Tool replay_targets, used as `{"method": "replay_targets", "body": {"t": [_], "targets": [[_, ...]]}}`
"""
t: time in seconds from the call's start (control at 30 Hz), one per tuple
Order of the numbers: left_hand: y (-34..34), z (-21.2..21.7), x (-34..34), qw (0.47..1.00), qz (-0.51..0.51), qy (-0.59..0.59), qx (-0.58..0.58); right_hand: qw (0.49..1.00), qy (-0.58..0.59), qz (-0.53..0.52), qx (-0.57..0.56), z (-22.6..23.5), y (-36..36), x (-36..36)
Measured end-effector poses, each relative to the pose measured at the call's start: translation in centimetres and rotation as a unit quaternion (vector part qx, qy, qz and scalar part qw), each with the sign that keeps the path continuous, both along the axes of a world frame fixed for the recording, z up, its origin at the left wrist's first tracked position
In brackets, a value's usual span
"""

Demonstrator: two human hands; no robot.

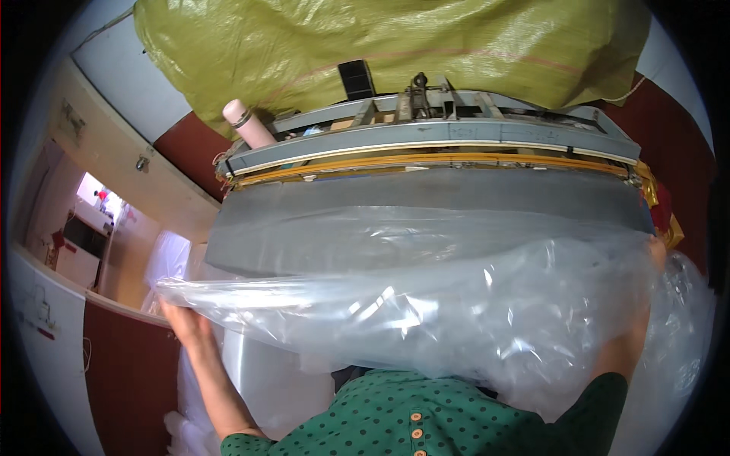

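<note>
A wide sheet of clear plastic film [426, 304] is stretched across in front of my body, its far part lying over a grey work surface [304, 194]. My left hand [182, 318] is closed on the film's left corner, which is pulled into a taut fold. At the far right end, my right hand [655, 254] holds the film's other side. Most of that hand is seen through or hidden by the plastic, with only the fingertips showing at the edge. Between the hands the film sags in loose, shiny wrinkles.
Behind the grey surface runs a metal machine frame [456, 135] with orange strips [426, 158] along it. A pink thermos bottle [249, 124] leans on its left end. A yellow-green woven sheet [456, 45] hangs behind. More clear film [677, 334] bunches at the right; an open doorway [99, 220] lies left.
</note>
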State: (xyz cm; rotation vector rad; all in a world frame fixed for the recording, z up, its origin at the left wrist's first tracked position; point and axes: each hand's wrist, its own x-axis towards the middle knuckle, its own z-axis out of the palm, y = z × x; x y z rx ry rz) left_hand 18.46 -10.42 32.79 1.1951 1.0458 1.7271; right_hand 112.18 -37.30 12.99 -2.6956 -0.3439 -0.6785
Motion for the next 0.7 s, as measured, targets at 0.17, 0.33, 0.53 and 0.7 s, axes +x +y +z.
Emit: {"method": "replay_targets", "body": {"t": [0.17,0.33,0.53,0.7], "targets": [[-3.0,-7.6,1.1,0.976,0.037,-0.109,-0.187,1.000,0.001,0.022,0.011,0.2,0.6,-0.7],[4.6,-1.2,-7.8,0.978,0.189,0.082,-0.021,0.999,0.002,0.028,0.021,0.3,-1.1,-0.5],[8.8,9.5,-7.2,0.549,0.456,0.651,0.259,0.998,0.009,0.057,0.036,-0.1,0.6,-0.9],[3.8,-0.3,6.9,0.569,-0.073,0.760,0.304,0.997,0.011,0.056,0.044,0.4,-0.8,-1.0]]}}
